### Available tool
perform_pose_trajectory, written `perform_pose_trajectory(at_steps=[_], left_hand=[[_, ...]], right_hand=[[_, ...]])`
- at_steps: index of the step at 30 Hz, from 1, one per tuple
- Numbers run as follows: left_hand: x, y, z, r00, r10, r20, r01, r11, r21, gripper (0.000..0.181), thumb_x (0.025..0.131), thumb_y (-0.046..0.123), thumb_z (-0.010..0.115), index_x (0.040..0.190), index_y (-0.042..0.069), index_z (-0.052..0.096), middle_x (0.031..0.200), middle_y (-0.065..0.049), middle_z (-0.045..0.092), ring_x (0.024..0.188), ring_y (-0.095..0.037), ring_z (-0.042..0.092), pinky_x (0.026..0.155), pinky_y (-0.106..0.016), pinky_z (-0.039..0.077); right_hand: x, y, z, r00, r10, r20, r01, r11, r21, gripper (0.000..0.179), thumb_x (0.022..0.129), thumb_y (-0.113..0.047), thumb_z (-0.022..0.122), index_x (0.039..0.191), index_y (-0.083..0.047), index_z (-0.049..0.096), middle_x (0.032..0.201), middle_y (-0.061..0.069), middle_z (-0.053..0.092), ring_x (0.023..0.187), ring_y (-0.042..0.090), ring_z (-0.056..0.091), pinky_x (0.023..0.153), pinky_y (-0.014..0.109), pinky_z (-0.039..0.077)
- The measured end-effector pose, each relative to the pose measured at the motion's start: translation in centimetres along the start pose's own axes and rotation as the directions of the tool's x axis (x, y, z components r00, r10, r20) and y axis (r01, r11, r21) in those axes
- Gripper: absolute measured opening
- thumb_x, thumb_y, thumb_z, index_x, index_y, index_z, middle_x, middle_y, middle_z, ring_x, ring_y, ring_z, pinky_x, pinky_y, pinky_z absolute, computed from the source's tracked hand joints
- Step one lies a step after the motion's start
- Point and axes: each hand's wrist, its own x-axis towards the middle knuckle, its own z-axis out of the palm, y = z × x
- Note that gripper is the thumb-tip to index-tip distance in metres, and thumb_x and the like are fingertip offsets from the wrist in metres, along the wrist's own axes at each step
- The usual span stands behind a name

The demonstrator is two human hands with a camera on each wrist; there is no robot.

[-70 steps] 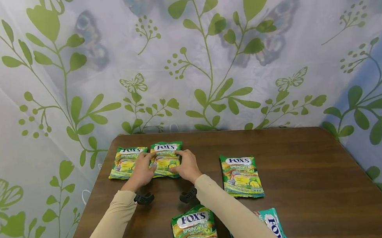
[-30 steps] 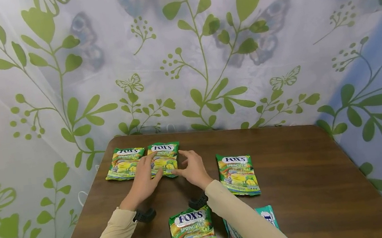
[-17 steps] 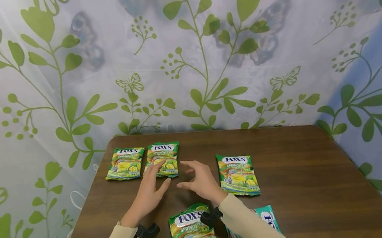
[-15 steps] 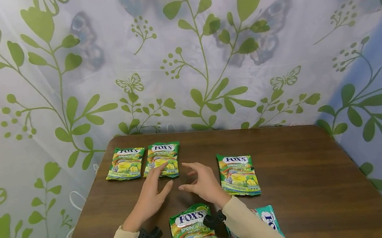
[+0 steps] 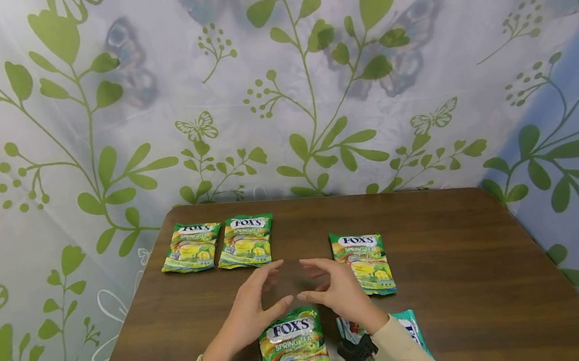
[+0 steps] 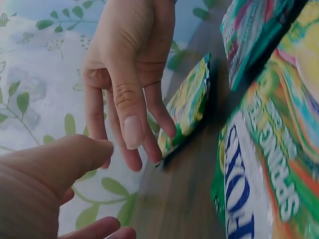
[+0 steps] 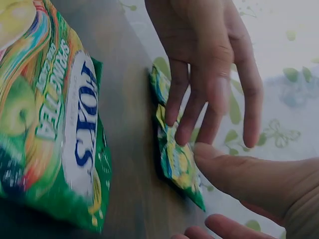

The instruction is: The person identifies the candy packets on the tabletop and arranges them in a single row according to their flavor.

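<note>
My left hand and right hand hover facing each other above the table's middle, fingers relaxed and holding nothing. Nearest to both is a green FOX'S Spring Tea candy bag, lying just below the thumbs in the head view. It looms large in the left wrist view, where the bag shows its lettering sideways. Two matching green bags, an outer one and an inner one, lie side by side at the back left. Another green bag lies right of my right hand, its left edge partly behind the fingers.
A teal FOX'S bag lies at the front right, partly covered by my right forearm and wrist strap. The brown wooden table ends at the back against a leaf-and-butterfly patterned curtain.
Both hands have let go of the inner back-left bag and drawn back toward the front bag, moving slightly right. The back-left bags stay side by side.
</note>
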Motion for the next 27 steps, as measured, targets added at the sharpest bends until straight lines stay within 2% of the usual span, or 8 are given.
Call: perform_pose_trajectory(at_steps=[5, 11, 19, 23, 27], left_hand=[[0.4, 0.4, 1.1, 0.999, 0.001, 0.038, -0.001, 1.000, -0.026, 0.072, 0.102, 0.020, 0.083, 0.163, 0.006, 0.047, 0.149, -0.018, 0.059, 0.132, -0.041, 0.061, 0.107, -0.058, 0.053], [1.5, 0.9, 2.8, 0.997, 0.011, 0.071, -0.007, 0.998, -0.055, 0.070, 0.103, 0.019, 0.081, 0.164, 0.015, 0.048, 0.144, -0.014, 0.061, 0.134, -0.040, 0.060, 0.109, -0.055, 0.053], [2.5, 1.5, 5.2, 0.992, 0.032, 0.122, -0.021, 0.995, -0.096, 0.065, 0.107, 0.021, 0.077, 0.164, 0.013, 0.046, 0.143, -0.017, 0.061, 0.133, -0.041, 0.060, 0.108, -0.052, 0.054], [3.0, 1.7, 6.0, 0.990, 0.033, 0.138, -0.020, 0.996, -0.092, 0.065, 0.107, 0.021, 0.077, 0.164, 0.012, 0.047, 0.142, -0.022, 0.062, 0.128, -0.042, 0.063, 0.106, -0.052, 0.056], [3.7, 1.8, 6.5, 0.989, 0.010, 0.149, 0.001, 0.997, -0.075, 0.068, 0.106, 0.020, 0.078, 0.165, 0.013, 0.044, 0.140, -0.022, 0.062, 0.123, -0.040, 0.066, 0.103, -0.050, 0.057]], right_hand=[[-1.2, 0.4, -1.3, 1.000, 0.015, -0.006, -0.015, 1.000, -0.004, 0.063, 0.091, -0.019, 0.093, 0.148, -0.006, 0.068, 0.133, 0.022, 0.071, 0.113, 0.044, 0.072, 0.082, 0.036, 0.065], [-2.0, 0.7, -3.2, 0.997, 0.053, -0.064, -0.055, 0.998, -0.026, 0.065, 0.088, -0.018, 0.095, 0.148, -0.011, 0.069, 0.132, 0.020, 0.072, 0.108, 0.042, 0.074, 0.080, 0.035, 0.065], [-2.5, 1.0, -5.3, 0.991, 0.112, -0.073, -0.114, 0.993, -0.023, 0.066, 0.089, -0.020, 0.095, 0.149, -0.014, 0.069, 0.136, 0.019, 0.071, 0.110, 0.036, 0.074, 0.086, 0.038, 0.064], [-2.6, 1.1, -6.3, 0.989, 0.118, -0.084, -0.120, 0.993, -0.019, 0.065, 0.089, -0.018, 0.095, 0.148, -0.011, 0.069, 0.135, 0.019, 0.072, 0.112, 0.038, 0.074, 0.088, 0.040, 0.064], [-2.7, 1.3, -7.4, 0.991, 0.104, -0.088, -0.107, 0.994, -0.035, 0.066, 0.090, -0.015, 0.094, 0.150, -0.011, 0.068, 0.134, 0.021, 0.072, 0.114, 0.041, 0.073, 0.088, 0.043, 0.065]])
